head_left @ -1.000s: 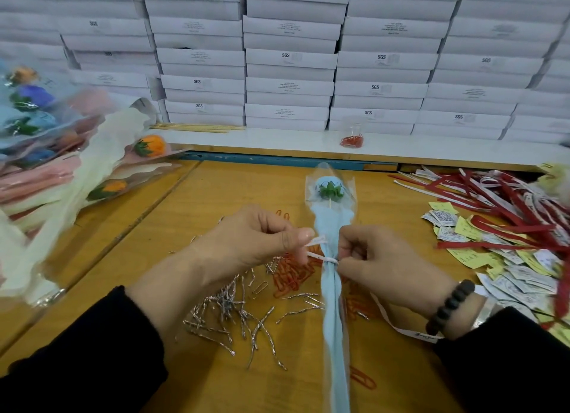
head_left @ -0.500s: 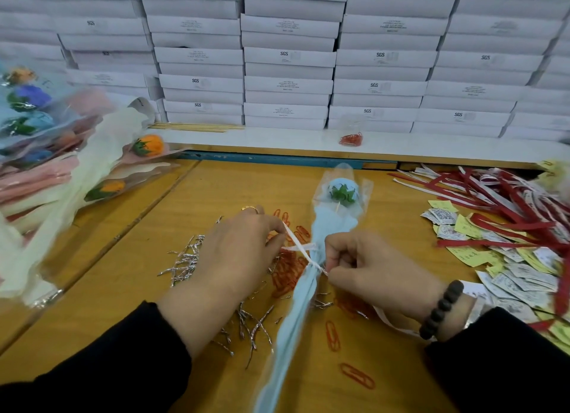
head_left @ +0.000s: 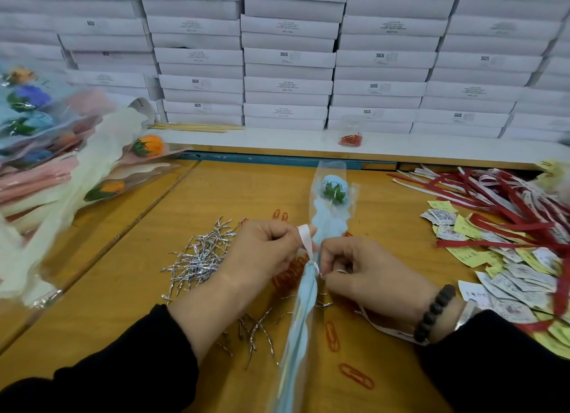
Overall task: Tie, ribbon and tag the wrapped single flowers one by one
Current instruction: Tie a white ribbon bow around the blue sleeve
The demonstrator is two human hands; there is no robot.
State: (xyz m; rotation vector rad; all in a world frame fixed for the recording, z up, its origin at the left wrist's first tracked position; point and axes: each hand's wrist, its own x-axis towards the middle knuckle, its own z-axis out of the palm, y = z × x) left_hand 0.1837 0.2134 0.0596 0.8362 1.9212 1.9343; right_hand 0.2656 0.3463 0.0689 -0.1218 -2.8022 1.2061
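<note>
You hold one blue wrapped flower (head_left: 331, 197) over the middle of the table (head_left: 129, 289), its long axis running near to far: the head points away from you toward the stacked white boxes (head_left: 290, 58), and the twisted stem end comes back toward your body, leaning slightly left at the bottom edge of view.

Your left hand (head_left: 262, 252) is curled, thumb and fingers pinching a loop of white ribbon (head_left: 305, 240) just left of the stem. Your right hand (head_left: 367, 274) is curled too, fingertips pinching at the tied neck of the wrap, where the ribbon meets the stem; the ribbon's tail trails under that wrist, beside a dark bead bracelet (head_left: 433, 312).

One pile of silver twist ties (head_left: 200, 258) lies under and left of your left hand. Four loose red paper clips show plainly: two beyond your left hand, two near the stem's lower end; more are bunched between your hands, too tangled to count.

To the right lie a heap of red and white ribbons (head_left: 493, 203) and a scatter of tags (head_left: 509, 274), too many to count. On the left, a pile of wrapped flowers (head_left: 61, 166) is blurred; two orange heads are clear.
</note>
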